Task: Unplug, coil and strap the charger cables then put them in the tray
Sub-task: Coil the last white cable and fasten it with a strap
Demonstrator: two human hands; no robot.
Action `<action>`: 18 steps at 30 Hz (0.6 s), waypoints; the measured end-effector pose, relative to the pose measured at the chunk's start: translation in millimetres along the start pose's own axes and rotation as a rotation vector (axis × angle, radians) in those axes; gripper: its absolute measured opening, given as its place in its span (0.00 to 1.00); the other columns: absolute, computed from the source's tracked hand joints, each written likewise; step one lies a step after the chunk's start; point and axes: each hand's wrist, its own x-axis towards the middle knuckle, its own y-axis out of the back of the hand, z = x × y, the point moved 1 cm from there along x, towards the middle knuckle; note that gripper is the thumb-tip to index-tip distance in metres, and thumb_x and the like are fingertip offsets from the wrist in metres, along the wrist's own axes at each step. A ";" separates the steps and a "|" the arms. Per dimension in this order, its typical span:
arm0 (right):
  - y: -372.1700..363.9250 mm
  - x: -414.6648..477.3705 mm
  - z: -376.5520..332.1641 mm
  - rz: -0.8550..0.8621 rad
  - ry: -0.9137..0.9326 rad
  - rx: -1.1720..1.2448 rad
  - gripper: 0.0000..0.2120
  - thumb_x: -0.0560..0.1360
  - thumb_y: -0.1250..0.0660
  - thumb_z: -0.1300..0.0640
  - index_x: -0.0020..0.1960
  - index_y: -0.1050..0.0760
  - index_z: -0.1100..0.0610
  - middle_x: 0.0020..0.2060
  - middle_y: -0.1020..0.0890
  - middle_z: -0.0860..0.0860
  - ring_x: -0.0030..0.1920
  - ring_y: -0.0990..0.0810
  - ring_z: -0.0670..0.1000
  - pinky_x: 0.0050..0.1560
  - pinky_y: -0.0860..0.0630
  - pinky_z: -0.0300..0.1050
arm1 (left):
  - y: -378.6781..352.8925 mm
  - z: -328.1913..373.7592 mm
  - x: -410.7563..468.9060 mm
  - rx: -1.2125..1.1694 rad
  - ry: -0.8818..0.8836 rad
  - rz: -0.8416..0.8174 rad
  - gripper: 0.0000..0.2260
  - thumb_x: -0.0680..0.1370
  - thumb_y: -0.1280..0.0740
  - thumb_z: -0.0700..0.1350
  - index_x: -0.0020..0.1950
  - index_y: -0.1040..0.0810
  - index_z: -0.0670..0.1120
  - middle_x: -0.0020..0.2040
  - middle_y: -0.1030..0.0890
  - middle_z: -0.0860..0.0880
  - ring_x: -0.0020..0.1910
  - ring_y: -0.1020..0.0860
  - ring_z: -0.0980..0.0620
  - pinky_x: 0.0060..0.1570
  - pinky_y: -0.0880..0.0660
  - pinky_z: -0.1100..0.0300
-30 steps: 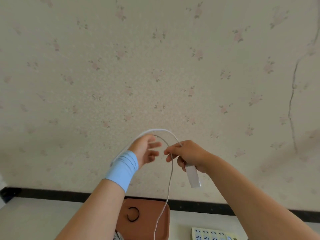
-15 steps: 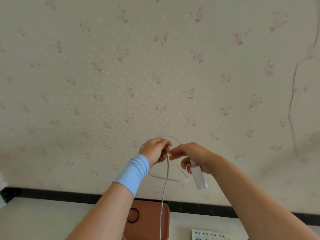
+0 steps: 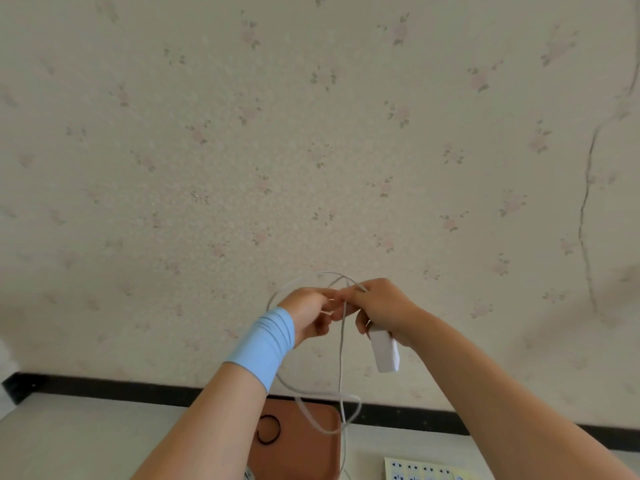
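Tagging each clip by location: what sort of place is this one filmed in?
Probably a room in a home. The wall is covered in faded floral wallpaper with a crack and a dark baseboard; a brown tray and a power strip sit on a pale tabletop.

Head view faces the wall, hands close below.

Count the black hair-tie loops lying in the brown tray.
1. A single black elastic loop lies on the brown tray's left part; the left forearm covers some of the tray, so another may be hidden.
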 end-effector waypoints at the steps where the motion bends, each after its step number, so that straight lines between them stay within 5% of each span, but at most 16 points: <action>1: 1.3 -0.1 -1.3 0.050 0.010 0.031 0.11 0.81 0.34 0.54 0.51 0.17 0.61 0.40 0.12 0.54 0.25 0.25 0.50 0.28 0.28 0.39 | -2.5 -0.8 -3.2 0.121 -0.010 -0.031 0.13 0.80 0.39 0.41 0.61 0.21 0.41 0.48 0.19 0.45 0.31 0.28 0.51 0.32 0.27 0.60; 6: 4.9 -0.3 -2.3 0.179 0.016 0.163 0.10 0.81 0.34 0.55 0.51 0.17 0.60 0.40 0.12 0.53 0.23 0.28 0.48 0.26 0.28 0.39 | -3.9 -0.9 -7.4 0.187 0.049 -0.239 0.13 0.81 0.41 0.42 0.60 0.21 0.40 0.53 0.15 0.44 0.33 0.24 0.50 0.37 0.24 0.58; 12: 8.5 1.8 1.4 0.154 -0.005 0.246 0.11 0.82 0.35 0.53 0.53 0.18 0.58 0.46 0.12 0.50 0.25 0.28 0.49 0.28 0.28 0.43 | -10.4 -10.2 -4.5 0.725 -0.080 -0.212 0.08 0.80 0.37 0.41 0.55 0.19 0.44 0.46 0.17 0.49 0.39 0.18 0.52 0.39 0.23 0.64; 18: -5.2 0.8 22.3 -0.073 -0.169 -0.094 0.09 0.76 0.32 0.61 0.54 0.17 0.53 0.47 0.16 0.52 0.31 0.23 0.49 0.29 0.26 0.42 | 6.3 -2.7 8.0 0.295 -0.263 0.056 0.11 0.83 0.42 0.40 0.47 0.20 0.45 0.36 0.22 0.49 0.28 0.26 0.54 0.30 0.29 0.65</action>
